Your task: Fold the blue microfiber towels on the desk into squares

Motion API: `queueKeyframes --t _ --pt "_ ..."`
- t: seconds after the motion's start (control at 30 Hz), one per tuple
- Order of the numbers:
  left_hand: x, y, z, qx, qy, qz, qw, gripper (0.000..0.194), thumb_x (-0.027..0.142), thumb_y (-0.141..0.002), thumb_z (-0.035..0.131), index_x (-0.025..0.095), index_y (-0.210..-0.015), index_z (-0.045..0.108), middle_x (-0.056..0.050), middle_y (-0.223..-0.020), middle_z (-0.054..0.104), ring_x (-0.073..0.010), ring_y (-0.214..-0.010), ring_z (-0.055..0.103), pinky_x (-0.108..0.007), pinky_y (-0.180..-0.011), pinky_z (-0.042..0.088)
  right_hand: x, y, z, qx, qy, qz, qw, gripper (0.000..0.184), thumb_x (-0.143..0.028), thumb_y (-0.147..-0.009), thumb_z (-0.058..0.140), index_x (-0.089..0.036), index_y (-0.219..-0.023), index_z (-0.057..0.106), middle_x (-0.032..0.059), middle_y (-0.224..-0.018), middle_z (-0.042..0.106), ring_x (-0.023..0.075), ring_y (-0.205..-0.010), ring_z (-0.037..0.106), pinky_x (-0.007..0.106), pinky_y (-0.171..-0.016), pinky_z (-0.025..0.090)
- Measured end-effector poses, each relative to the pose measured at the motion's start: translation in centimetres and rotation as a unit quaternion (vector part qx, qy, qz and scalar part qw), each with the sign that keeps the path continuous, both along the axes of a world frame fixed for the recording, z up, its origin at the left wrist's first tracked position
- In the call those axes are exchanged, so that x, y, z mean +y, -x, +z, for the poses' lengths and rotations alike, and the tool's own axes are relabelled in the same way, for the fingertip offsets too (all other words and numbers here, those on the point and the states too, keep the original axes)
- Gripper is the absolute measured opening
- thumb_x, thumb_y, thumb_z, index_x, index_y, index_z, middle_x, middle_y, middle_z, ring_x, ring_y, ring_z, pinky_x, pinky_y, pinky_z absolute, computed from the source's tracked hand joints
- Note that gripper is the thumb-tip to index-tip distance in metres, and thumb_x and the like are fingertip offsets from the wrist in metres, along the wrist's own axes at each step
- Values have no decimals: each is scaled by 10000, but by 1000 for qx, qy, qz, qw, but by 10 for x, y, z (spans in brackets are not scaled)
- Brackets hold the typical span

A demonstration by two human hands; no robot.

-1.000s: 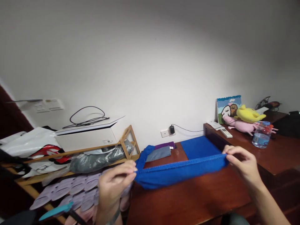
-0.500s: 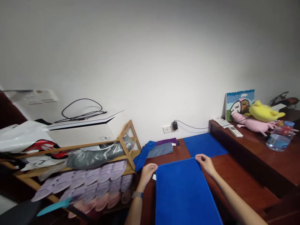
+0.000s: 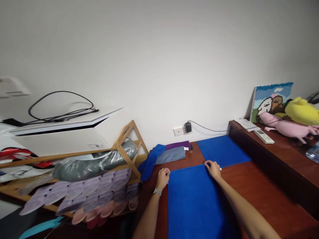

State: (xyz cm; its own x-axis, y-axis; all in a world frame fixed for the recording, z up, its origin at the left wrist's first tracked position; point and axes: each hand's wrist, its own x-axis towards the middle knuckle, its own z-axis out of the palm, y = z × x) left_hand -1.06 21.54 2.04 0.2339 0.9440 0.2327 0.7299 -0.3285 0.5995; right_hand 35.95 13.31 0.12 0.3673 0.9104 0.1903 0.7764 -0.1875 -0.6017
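Note:
A blue towel (image 3: 191,202) stretches over the brown wooden table, its near end running out of view at the bottom. My left hand (image 3: 163,177) pinches its far left corner, fingers closed. At the far right corner my right hand (image 3: 213,169) is closed in a pinch on the same towel. Beyond my right hand, another blue towel (image 3: 224,151) lies flat on the table. Past my left hand are a bunched blue cloth (image 3: 152,162), a folded grey cloth (image 3: 171,155) and a folded purple cloth (image 3: 178,145).
To the left, a wooden rack (image 3: 133,156) holds several slippers (image 3: 99,186), a plastic-wrapped bundle and a white box (image 3: 64,141). A raised ledge (image 3: 296,159) at right carries a remote (image 3: 264,136), plush toys (image 3: 286,126) and a picture. A charger (image 3: 188,126) is plugged into the wall.
The held blue towel has come down closer to the table, with both hands still on its far corners. The view has shifted, and the water bottle is now mostly out of frame at right.

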Motion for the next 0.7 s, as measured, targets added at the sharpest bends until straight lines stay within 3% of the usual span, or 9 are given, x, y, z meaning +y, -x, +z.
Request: queueKeyframes --t 0.13,0.23,0.37,0.47,0.57,0.7 --pt "0 -3 7 56 -48 -2 997 229 132 -875 514 226 -791 704 -63 -852 716 -251 -932 665 -392 -911 510 5 8 7 -54 -3 13 998 369 -351 -1013 436 -231 -1123 767 113 -1211 759 309 -1129 638 437 -977 458" --pt "-13 -24 9 76 -84 -29 993 293 131 -911 486 218 -1012 747 -108 -1099 744 -280 -1127 648 -448 -1031 479 3 33 10 -99 -30 44 994 464 -282 -1045 330 -226 -1318 701 115 -1415 665 286 -1278 574 438 -1075 416" --pt "-42 -81 -7 119 -135 -131 975 416 276 -1026 438 238 -1388 639 -89 -1483 626 -266 -1415 515 -475 -1211 368 -4 82 -2 -178 -20 122 976 576 -341 -1068 254 -146 -1555 492 126 -1606 486 257 -1503 396 439 -1237 278" --pt "-53 -103 -23 191 -131 -133 964 527 420 -1068 379 229 -1546 491 -95 -1622 487 -277 -1518 407 -513 -1248 330 -9 96 -14 -181 55 153 970 642 -416 -1067 233 -120 -1621 362 121 -1674 357 249 -1573 277 453 -1277 209" --pt "-46 -85 -31 234 -75 -89 965 588 489 -1070 351 234 -1596 417 -96 -1664 413 -280 -1551 351 -517 -1265 304 -12 81 -17 -169 98 151 969 671 -461 -1065 204 -139 -1648 284 100 -1705 265 227 -1596 208 449 -1295 159" --pt "-27 -38 -22 239 -23 -59 969 616 510 -1074 302 230 -1617 375 -87 -1689 351 -276 -1574 290 -522 -1282 266 -9 56 -4 -144 121 148 971 687 -491 -1064 186 -149 -1656 254 91 -1714 234 212 -1602 173 443 -1306 121"
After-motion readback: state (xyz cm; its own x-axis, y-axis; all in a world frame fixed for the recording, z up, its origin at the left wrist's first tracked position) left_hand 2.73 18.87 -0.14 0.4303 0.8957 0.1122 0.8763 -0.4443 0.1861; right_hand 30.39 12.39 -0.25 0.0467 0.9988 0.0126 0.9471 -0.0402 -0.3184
